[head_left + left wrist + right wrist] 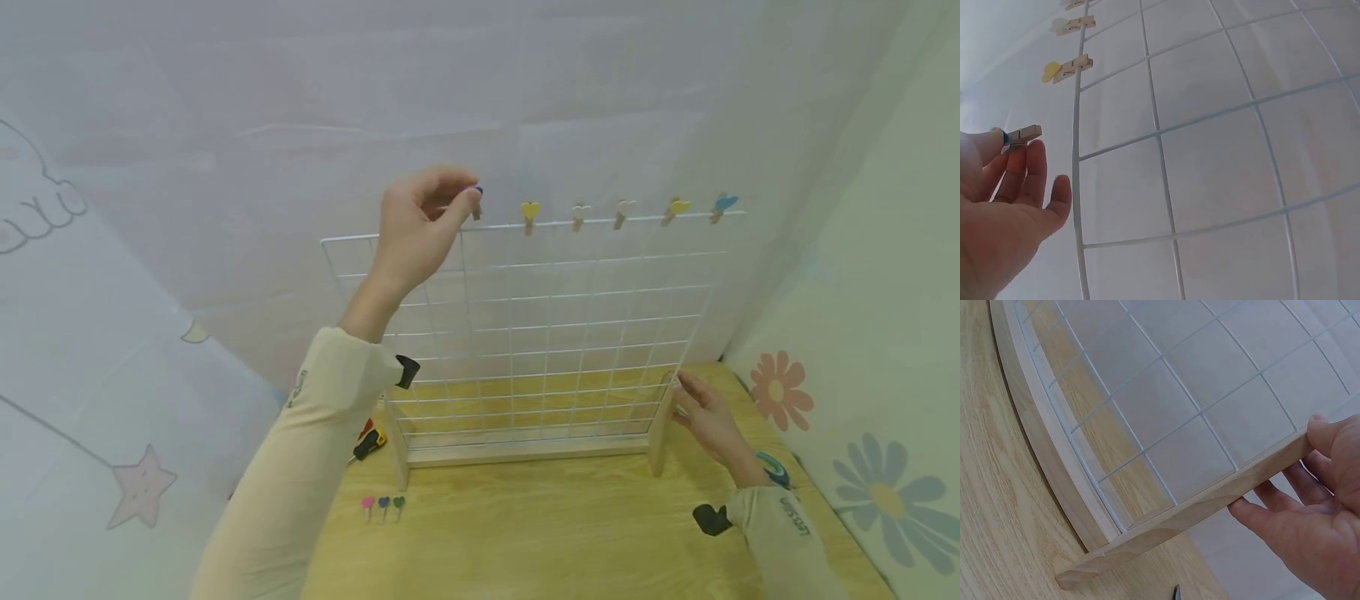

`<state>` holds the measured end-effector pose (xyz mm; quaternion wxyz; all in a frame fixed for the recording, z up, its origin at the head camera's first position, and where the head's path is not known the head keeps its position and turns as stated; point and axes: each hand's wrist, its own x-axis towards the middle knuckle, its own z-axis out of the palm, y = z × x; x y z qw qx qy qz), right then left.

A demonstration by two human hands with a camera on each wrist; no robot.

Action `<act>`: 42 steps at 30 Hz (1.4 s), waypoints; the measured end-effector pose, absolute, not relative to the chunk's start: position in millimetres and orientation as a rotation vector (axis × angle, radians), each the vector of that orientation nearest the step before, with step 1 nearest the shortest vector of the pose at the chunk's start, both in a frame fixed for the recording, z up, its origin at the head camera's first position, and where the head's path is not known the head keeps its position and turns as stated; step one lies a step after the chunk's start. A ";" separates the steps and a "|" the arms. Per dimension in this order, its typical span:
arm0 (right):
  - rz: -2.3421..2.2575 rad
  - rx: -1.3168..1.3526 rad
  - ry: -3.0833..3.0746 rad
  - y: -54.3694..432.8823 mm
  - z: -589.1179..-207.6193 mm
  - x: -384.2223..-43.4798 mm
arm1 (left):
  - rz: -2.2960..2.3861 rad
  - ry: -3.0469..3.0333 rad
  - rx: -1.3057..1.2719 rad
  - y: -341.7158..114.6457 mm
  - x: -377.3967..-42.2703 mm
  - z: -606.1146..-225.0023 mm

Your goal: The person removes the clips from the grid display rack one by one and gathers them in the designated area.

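Observation:
My left hand (416, 229) pinches a small wooden clothespin (1027, 134) with a blue top between thumb and fingers. It is just above the top wire of a white wire grid (555, 296), near the grid's left part. Along that wire to the right sit several heart clothespins: a yellow one (530, 211), two whitish ones and, further on, another yellow one (678, 207) and a light blue one (725, 202). Low at the right, my right hand (708, 421) grips the stand's wooden side post (1210, 505), thumb on one face and fingers on the other.
On the wooden table (525, 533), pink (367, 502), dark blue (384, 502) and green (398, 502) heart clips lie in a row at front left. A yellow-black cutter (369, 444) lies by the left post. A teal ring-shaped thing (774, 469) lies behind the right wrist.

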<state>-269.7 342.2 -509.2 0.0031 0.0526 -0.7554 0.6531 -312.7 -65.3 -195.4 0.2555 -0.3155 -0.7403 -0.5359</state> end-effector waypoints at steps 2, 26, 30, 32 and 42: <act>2.033 0.167 -2.378 343.2 -509.8 -269.9 | -1.470 -1.965 -0.899 -67.2 -310.2 -198.0; 2.071 0.178 -2.350 349.1 -506.6 -265.7 | -1.722 -2.220 -0.828 -119.3 -267.6 -315.3; 2.017 0.181 -2.402 348.2 -506.7 -264.7 | -1.787 -2.266 -0.781 -131.4 -263.8 -348.0; 1.976 0.188 -2.434 347.9 -506.1 -265.2 | -1.831 -2.271 -0.745 -137.5 -261.4 -365.2; 1.971 0.155 -2.461 347.7 -502.4 -263.4 | -1.926 -2.382 -0.517 -158.2 -251.6 -422.3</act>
